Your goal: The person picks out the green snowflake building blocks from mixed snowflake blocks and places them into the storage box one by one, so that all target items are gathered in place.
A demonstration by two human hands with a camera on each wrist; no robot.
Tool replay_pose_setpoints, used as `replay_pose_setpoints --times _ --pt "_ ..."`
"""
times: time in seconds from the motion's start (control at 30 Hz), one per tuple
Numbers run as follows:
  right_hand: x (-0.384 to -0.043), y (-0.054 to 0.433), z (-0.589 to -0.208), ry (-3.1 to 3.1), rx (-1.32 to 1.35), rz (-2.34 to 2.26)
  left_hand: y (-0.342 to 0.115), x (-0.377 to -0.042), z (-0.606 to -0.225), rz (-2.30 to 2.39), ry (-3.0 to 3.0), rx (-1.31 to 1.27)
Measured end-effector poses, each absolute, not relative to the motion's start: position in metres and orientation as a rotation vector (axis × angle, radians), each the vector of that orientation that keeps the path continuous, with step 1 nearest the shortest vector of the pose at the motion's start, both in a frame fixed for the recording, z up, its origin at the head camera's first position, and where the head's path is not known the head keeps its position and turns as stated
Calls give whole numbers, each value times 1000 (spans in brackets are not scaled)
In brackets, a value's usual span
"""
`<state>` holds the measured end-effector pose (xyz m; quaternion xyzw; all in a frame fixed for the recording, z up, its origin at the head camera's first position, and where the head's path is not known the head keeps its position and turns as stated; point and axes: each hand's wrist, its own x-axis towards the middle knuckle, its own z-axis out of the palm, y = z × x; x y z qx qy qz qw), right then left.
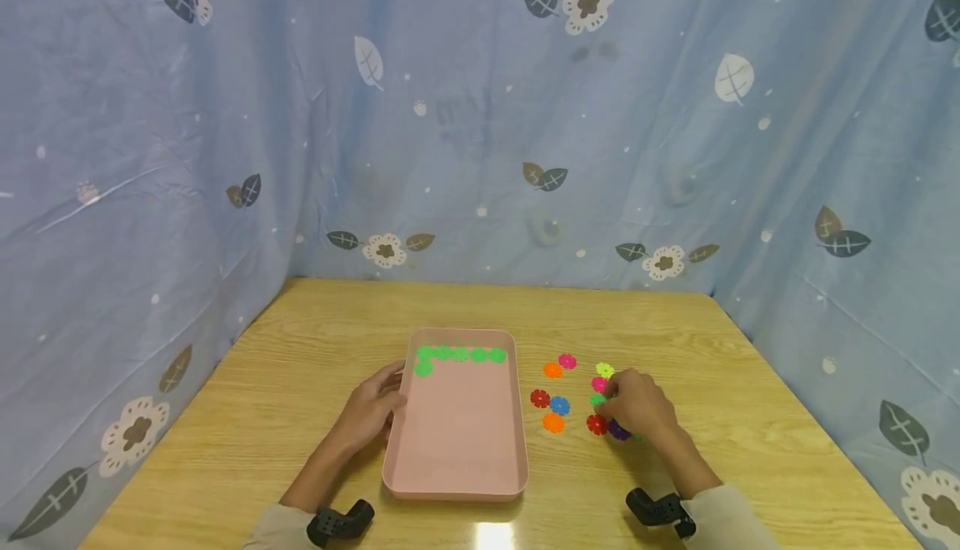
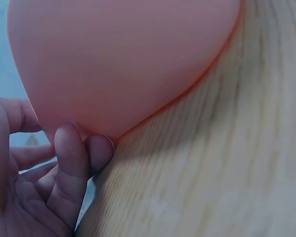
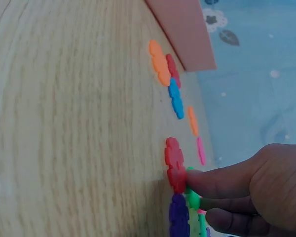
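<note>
A pink rectangular tray (image 1: pixel 459 433) stands on the table with several green flower-shaped discs (image 1: pixel 461 354) along its far end. My left hand (image 1: pixel 369 407) holds the tray's left wall; in the left wrist view its thumb (image 2: pixel 71 153) and a fingertip lie at the tray's edge. My right hand (image 1: pixel 637 404) is over a loose group of discs on the right. Its thumb and fingers pinch a green flower-shaped disc (image 3: pixel 192 196). Close by lie a red disc (image 1: pixel 597 425), a dark purple disc (image 1: pixel 618 430) and a yellow disc (image 1: pixel 604 370), the purple one partly hidden by the hand.
Between tray and right hand lie orange discs (image 1: pixel 553 422), a blue disc (image 1: pixel 559 405), a dark red disc (image 1: pixel 540 398) and a pink disc (image 1: pixel 567 362). The wooden table (image 1: pixel 360 317) meets a blue patterned curtain (image 1: pixel 480 117) at the back and sides.
</note>
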<state>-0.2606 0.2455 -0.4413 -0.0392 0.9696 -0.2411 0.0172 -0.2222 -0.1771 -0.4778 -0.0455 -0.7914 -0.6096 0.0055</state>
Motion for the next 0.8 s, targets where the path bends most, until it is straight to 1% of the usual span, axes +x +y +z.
replay_pose_setpoints --times 0.53,0.8 --pt "-260 242 -449 3066 -79 -769 -176 -224 -481 -1893 -2491 -163" --pt "-260 240 -450 3105 -138 -803 -176 -223 -481 -1895 -2484 -154"
